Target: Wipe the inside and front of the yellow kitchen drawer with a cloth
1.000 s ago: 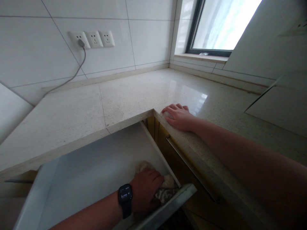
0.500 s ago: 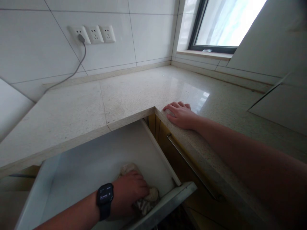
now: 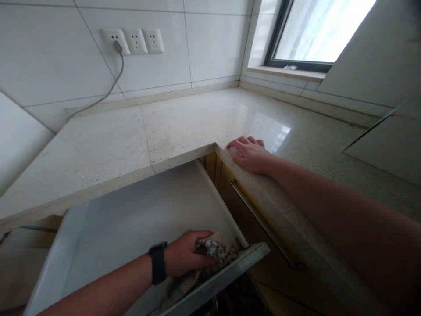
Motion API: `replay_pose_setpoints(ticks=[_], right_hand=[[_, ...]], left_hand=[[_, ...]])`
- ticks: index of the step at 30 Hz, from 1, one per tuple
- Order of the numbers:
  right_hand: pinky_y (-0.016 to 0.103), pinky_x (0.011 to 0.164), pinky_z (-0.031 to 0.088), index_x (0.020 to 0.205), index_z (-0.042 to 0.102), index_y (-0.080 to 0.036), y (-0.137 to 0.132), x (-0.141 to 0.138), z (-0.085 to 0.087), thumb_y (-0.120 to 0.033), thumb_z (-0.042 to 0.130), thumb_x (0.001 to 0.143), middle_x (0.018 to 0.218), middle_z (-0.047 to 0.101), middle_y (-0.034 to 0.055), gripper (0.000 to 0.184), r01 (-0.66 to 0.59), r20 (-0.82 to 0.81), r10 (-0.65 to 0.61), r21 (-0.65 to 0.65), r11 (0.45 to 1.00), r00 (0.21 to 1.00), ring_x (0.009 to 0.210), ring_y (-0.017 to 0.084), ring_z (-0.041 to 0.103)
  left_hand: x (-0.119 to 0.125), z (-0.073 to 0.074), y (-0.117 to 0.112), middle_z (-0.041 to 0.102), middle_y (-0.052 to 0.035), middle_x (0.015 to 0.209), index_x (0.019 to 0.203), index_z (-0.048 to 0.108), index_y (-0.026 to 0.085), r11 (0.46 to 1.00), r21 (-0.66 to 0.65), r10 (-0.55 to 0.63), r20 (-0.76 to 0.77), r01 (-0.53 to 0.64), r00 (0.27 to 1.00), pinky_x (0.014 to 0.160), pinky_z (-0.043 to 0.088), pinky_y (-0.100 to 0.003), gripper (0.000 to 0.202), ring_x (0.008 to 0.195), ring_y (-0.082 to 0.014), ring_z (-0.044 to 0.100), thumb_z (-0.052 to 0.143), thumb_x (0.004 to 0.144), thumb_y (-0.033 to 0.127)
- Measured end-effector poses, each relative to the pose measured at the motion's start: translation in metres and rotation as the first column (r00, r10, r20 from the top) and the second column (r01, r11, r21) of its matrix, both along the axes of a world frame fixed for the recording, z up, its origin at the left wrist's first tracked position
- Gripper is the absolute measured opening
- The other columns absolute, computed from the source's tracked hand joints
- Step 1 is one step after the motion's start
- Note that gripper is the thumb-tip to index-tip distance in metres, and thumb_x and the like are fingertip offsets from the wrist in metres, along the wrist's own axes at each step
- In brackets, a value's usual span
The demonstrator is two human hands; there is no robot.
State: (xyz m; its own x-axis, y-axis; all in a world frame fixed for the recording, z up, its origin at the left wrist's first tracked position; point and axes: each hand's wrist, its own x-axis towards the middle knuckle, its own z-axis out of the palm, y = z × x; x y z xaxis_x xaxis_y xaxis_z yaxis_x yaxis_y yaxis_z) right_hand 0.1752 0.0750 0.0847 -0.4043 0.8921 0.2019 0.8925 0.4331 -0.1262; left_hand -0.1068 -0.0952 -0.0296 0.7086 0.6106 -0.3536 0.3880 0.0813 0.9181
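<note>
My left hand (image 3: 186, 254), with a dark watch (image 3: 158, 263) at its wrist, is closed on a patterned brown and cream cloth (image 3: 219, 250). The cloth is bunched up inside the pulled-out white drawer (image 3: 141, 210), against its front panel (image 3: 226, 272) near the right corner. Part of the cloth trails along the panel below the hand. My right hand (image 3: 250, 154) lies on the countertop (image 3: 184, 118) beside the inner corner, its fingers apart over the stone edge. Nothing is visibly held in it.
A yellowish cabinet door with a long metal handle (image 3: 263, 224) stands right of the drawer. On the tiled wall are sockets (image 3: 134, 41), one with a plugged-in grey cable (image 3: 110, 92). A window (image 3: 305, 33) is at the upper right. A white panel (image 3: 23, 140) borders the left.
My left hand has turned and slid right with the cloth toward the drawer's front right corner. The right hand stays on the countertop. The view has shifted slightly.
</note>
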Motion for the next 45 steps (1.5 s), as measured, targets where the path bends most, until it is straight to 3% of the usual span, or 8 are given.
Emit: replay_pose_setpoints(ticks=[6, 10, 16, 21, 28, 32, 38, 45], right_hand=[[0.06, 0.099, 0.032, 0.127, 0.058, -0.033, 0.0, 0.001, 0.0, -0.047, 0.038, 0.093, 0.131, 0.057, 0.0099, 0.041, 0.005, 0.001, -0.005, -0.011, 1.0, 1.0, 0.12, 0.036, 0.046], [0.059, 0.099, 0.032, 0.127, 0.058, -0.033, 0.0, 0.001, 0.002, -0.047, 0.038, 0.093, 0.132, 0.057, 0.0097, 0.042, 0.009, -0.003, -0.009, -0.018, 1.0, 1.0, 0.12, 0.036, 0.046], [0.061, 0.1, 0.032, 0.127, 0.058, -0.033, -0.001, 0.001, 0.002, -0.047, 0.038, 0.093, 0.132, 0.057, 0.0101, 0.042, 0.009, -0.008, -0.01, -0.027, 1.0, 1.0, 0.122, 0.037, 0.046], [0.061, 0.1, 0.032, 0.127, 0.058, -0.033, -0.001, 0.001, 0.002, -0.047, 0.039, 0.093, 0.131, 0.057, 0.01, 0.042, 0.004, -0.016, -0.004, -0.022, 1.0, 1.0, 0.122, 0.036, 0.046], [0.064, 0.1, 0.032, 0.127, 0.058, -0.033, 0.002, 0.001, -0.001, -0.048, 0.038, 0.093, 0.131, 0.057, 0.0105, 0.042, 0.006, -0.004, -0.006, -0.007, 1.0, 1.0, 0.122, 0.038, 0.047], [0.064, 0.1, 0.032, 0.128, 0.058, -0.033, 0.004, 0.001, -0.002, -0.048, 0.038, 0.094, 0.131, 0.057, 0.0107, 0.042, 0.009, 0.014, -0.009, 0.006, 1.0, 1.0, 0.122, 0.038, 0.047], [0.064, 0.1, 0.032, 0.129, 0.058, -0.034, 0.001, -0.003, 0.002, -0.05, 0.036, 0.094, 0.132, 0.057, 0.0112, 0.044, 0.031, 0.028, -0.031, -0.008, 0.999, 0.999, 0.125, 0.039, 0.046], [0.064, 0.1, 0.033, 0.129, 0.057, -0.035, 0.003, 0.0, 0.0, -0.05, 0.035, 0.095, 0.134, 0.057, 0.0102, 0.043, 0.027, 0.04, -0.027, -0.001, 1.0, 0.999, 0.125, 0.038, 0.047]], left_hand=[[0.055, -0.001, 0.009, 0.071, -0.01, 0.117, 0.118, 0.063, 0.015, 0.974, -0.21, 0.152, 0.344, -0.082, 0.927, 0.099, 0.048, -0.037, 0.049, 0.107, -0.0227, 0.066, 0.076, 0.08, 0.044], [0.053, 0.003, 0.01, 0.072, -0.0113, 0.115, 0.115, 0.066, 0.015, 0.959, -0.273, 0.172, 0.359, -0.073, 0.917, 0.099, 0.049, -0.039, 0.051, 0.105, -0.0246, 0.067, 0.08, 0.077, 0.045], [-0.014, 0.004, -0.01, 0.072, -0.0109, 0.112, 0.112, 0.068, 0.015, 0.933, -0.328, 0.234, 0.242, -0.147, 0.942, 0.101, 0.047, -0.043, 0.062, 0.107, -0.0283, 0.065, 0.085, 0.065, 0.052], [-0.095, 0.005, -0.034, 0.072, -0.0079, 0.118, 0.124, 0.063, 0.02, 0.941, -0.246, 0.224, -0.054, -0.231, 0.973, 0.105, 0.044, -0.047, 0.074, 0.114, -0.0309, 0.062, 0.084, 0.06, 0.05], [-0.17, 0.021, -0.064, 0.073, -0.0012, 0.116, 0.12, 0.065, 0.022, 0.957, -0.169, 0.187, -0.264, -0.236, 0.946, 0.102, 0.047, -0.039, 0.058, 0.112, -0.0274, 0.065, 0.077, 0.066, 0.037], [-0.152, 0.033, -0.062, 0.075, 0.0005, 0.107, 0.111, 0.07, 0.02, 0.965, -0.178, 0.153, -0.207, -0.191, 0.966, 0.097, 0.049, -0.034, 0.046, 0.105, -0.0241, 0.066, 0.074, 0.066, 0.031], [-0.078, 0.029, -0.04, 0.075, -0.0006, 0.099, 0.106, 0.071, 0.018, 0.995, -0.086, 0.056, -0.027, -0.058, 0.998, 0.082, 0.052, -0.026, 0.038, 0.09, -0.0184, 0.068, 0.072, 0.07, 0.028], [-0.043, 0.01, -0.027, 0.072, 0.0019, 0.086, 0.097, 0.068, 0.023, 0.979, 0.189, -0.028, -0.226, 0.072, 0.974, 0.065, 0.049, -0.022, 0.031, 0.074, -0.0146, 0.065, 0.07, 0.071, 0.04]])
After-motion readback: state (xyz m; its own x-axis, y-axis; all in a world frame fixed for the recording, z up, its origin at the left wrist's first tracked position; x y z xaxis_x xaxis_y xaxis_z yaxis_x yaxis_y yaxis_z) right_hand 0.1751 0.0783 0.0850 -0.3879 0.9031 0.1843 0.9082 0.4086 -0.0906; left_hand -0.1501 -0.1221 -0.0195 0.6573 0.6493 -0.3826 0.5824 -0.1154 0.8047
